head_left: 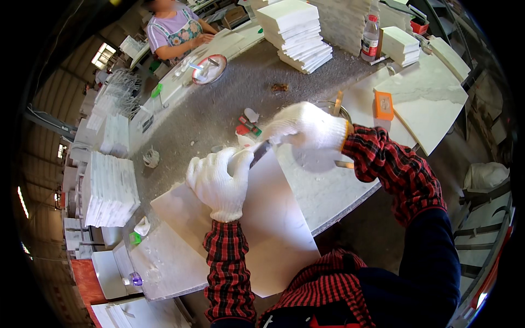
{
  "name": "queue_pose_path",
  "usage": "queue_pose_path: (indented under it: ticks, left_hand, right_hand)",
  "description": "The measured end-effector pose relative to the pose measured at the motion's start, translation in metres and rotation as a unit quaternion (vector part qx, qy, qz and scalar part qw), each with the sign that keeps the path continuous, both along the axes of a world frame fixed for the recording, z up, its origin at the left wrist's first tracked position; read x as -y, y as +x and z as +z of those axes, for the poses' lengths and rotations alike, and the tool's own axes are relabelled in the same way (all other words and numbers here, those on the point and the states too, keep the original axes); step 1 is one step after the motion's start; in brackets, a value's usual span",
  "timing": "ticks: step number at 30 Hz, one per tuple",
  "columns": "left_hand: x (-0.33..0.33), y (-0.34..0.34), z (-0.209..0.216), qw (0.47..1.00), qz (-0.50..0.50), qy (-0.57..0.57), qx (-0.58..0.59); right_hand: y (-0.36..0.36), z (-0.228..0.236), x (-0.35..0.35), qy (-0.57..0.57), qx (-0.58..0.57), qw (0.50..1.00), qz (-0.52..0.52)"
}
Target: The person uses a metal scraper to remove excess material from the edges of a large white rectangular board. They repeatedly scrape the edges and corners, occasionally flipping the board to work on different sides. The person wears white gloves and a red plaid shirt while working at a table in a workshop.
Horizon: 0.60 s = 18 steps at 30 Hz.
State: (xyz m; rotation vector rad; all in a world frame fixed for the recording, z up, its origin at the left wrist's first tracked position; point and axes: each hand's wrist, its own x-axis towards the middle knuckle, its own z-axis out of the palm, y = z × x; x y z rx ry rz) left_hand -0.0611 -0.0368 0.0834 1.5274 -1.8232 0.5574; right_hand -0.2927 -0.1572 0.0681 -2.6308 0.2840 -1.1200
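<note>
A square white marble slab (273,218) lies in front of me, its near corner reaching past the bench edge toward my apron. My left hand (217,183), in a white knitted glove, is closed over the slab's far edge, with the thumb on the near side. My right hand (306,128), gloved the same way, is closed around a flat dark metal blade (260,153) that looks like a scraper. The blade meets the slab's far edge close to my left thumb. Its handle is hidden in the right glove. Beyond the hands lies a small green and red box (250,126).
Stacked white slabs stand left (112,188) and at the back (295,33). An orange box (384,105) lies to the right, and a clear bottle with a red cap (370,38) stands behind it. A co-worker (175,33) works at the far left beyond a bowl (209,69).
</note>
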Motion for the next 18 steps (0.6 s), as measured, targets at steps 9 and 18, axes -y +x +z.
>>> queue_pose_path:
  ticks: [9,18]
  left_hand:
    - [-0.002,0.000,-0.001,1.000,0.019,-0.006,0.020]
    - [-0.003,-0.001,0.002,1.000,0.008,-0.001,0.027]
  right_hand:
    - [-0.003,0.001,-0.010,0.019,0.030,0.999,-0.030]
    - [0.006,0.023,0.008,-0.047,0.007,0.999,-0.004]
